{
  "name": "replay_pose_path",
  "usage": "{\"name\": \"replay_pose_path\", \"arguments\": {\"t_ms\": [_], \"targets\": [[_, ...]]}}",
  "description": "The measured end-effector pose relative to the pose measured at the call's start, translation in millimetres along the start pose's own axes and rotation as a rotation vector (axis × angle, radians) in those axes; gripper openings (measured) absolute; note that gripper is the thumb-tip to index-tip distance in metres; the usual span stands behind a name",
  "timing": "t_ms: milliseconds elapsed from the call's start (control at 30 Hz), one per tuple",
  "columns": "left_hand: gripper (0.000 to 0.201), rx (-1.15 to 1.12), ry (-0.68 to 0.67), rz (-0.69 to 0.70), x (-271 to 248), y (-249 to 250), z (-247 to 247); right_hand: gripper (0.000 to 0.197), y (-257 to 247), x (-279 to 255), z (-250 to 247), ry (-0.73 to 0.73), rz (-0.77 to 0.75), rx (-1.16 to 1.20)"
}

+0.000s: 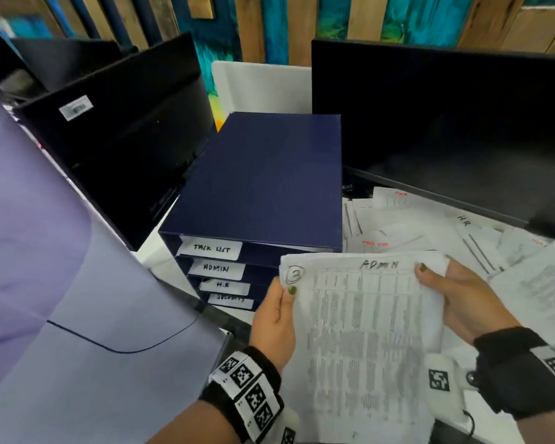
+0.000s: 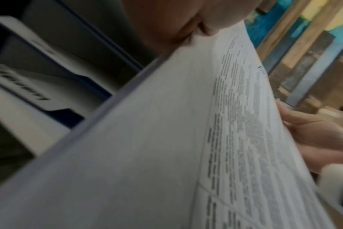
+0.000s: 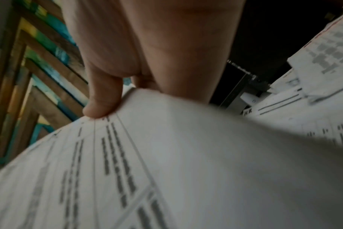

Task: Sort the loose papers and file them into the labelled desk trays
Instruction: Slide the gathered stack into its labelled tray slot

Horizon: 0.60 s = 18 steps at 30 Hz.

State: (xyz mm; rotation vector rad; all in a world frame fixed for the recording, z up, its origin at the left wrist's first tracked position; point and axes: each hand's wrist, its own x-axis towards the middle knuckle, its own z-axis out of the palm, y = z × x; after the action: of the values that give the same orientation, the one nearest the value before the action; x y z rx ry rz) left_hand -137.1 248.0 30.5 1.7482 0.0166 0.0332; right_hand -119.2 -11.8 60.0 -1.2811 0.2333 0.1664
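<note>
Left hand (image 1: 274, 318) and right hand (image 1: 458, 299) each pinch a side of the ADMIN stack (image 1: 366, 331), held level before the trays (image 1: 237, 274), likely squaring it for the ADMIN slot (image 1: 217, 268).

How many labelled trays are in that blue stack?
4, top to bottom in the blue rack: TASK LIST, ADMIN, H.R, and a blurred bottom label. More could be hidden below.
</note>
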Motion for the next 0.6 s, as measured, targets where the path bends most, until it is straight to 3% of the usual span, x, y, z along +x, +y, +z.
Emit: {"name": "replay_pose_path", "arguments": {"t_ms": [167,267,367,500,600], "targets": [[0.021,0.013,0.131,-0.181,-0.2,-39.5,-55.8,0.067,42.0,-9.2,52.6,-0.051,0.101,0.004],[0.018,0.062,0.170,-0.239,1.9,-55.4,-86.9,0.038,69.1,-13.2,76.7,-0.080,0.155,-0.060],[0.021,0.108,0.211,-0.266,10.6,-65.7,-112.1,0.032,92.6,-17.5,95.8,-0.132,0.231,-0.169],[0.024,0.101,0.265,-0.325,30.8,-54.8,-133.7,0.038,110.1,-27.5,113.1,-0.238,0.295,-0.270],[0.022,0.148,0.206,-0.319,45.4,-40.1,-139.4,0.055,115.9,-32.2,116.7,-0.265,0.304,-0.298]]}}
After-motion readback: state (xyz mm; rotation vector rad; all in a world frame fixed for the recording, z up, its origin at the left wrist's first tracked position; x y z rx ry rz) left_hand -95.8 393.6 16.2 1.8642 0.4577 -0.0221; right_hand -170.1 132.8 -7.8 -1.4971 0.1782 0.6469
